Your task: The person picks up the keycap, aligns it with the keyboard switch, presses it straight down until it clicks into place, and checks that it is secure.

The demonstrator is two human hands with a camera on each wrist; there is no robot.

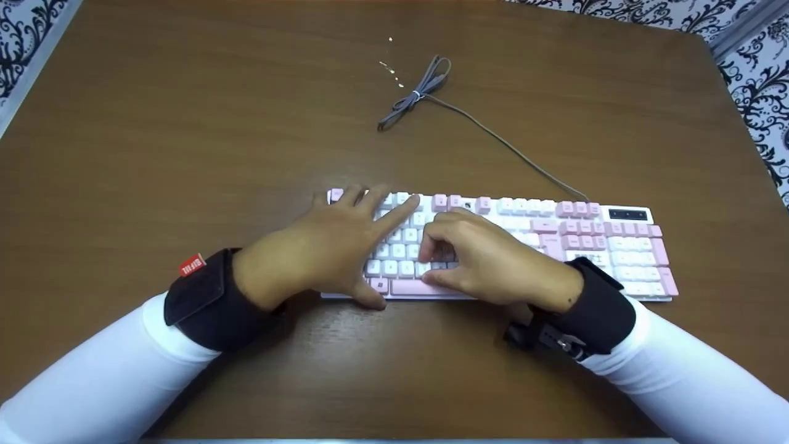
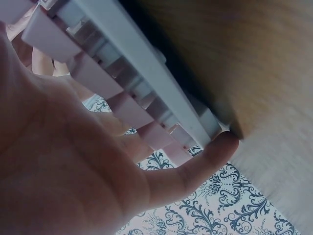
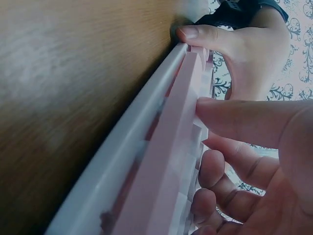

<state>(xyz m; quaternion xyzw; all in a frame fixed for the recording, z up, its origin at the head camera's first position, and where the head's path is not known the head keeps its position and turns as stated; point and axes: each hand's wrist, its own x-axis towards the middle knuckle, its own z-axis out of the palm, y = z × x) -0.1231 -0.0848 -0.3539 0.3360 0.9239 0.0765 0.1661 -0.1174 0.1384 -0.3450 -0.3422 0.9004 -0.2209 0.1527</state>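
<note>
A white-and-pink keyboard (image 1: 629,250) lies flat before me. My left hand (image 1: 336,237) spreads across its left end, fingers straight and fanned toward the back edge. In the left wrist view the left thumb (image 2: 210,156) rests against the white front edge. My right hand (image 1: 487,253) is over the middle of the lower rows with its fingers curled down. Its thumb and index fingertip stand close on two sides of a white key (image 1: 423,269), just above the pink space bar (image 1: 425,287). The right wrist view shows the right thumb (image 3: 230,115) and the other curled fingertips close at the keys.
A grey cable (image 1: 511,145) runs from the keyboard's back edge to a tied coil (image 1: 416,95) farther back. Small bright specks (image 1: 391,71) show on the brown table (image 1: 185,111) beside the coil. Black-and-white patterned covering (image 1: 758,92) shows past the table's edges.
</note>
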